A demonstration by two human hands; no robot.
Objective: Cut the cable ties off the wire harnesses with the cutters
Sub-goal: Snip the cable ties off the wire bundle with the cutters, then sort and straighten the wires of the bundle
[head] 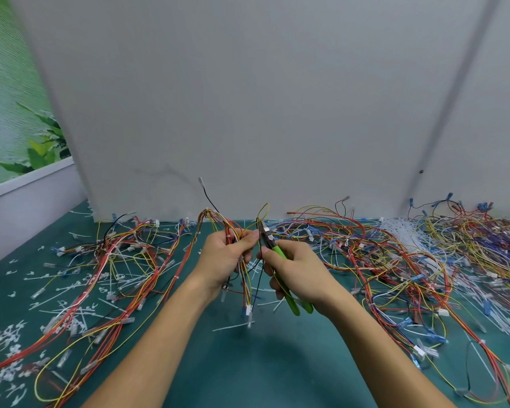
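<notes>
Matting (pixel 248 366) of teal green across the lower half of the frame, running back to the foot of the wall. To the left, a loose heap of harnesses (pixel 124 260) in red, yellow, black and white, with cut cable ties (pixel 71 293) scattered white all about it and down to the lower left corner. To the right, a denser tangle of wires (pixel 424 266) reaching the frame edge, blue terminals among them, and a white bundle of ties (pixel 401 231) at its far side near the wall. Behind everything, a plain grey wall panel (pixel 248 98) filling the upper frame, crossed at upper right by a slanting grey strip (pixel 454 83). At upper left, a green leafy picture (pixel 15 98) above a white ledge (pixel 27 181). At centre, raised above the matting, left hand (pixel 226 254) clenched round a held harness (pixel 218 220), wires arching above the fist and trailing below it to white connectors. Just right of it, right hand (pixel 295 269) wrapped round the green handles of the cutters (pixel 278 251), tool nose upward beside the left thumb, close against the held wires; jaws too small to tell whether apart or closed, or whether on a tie.
</notes>
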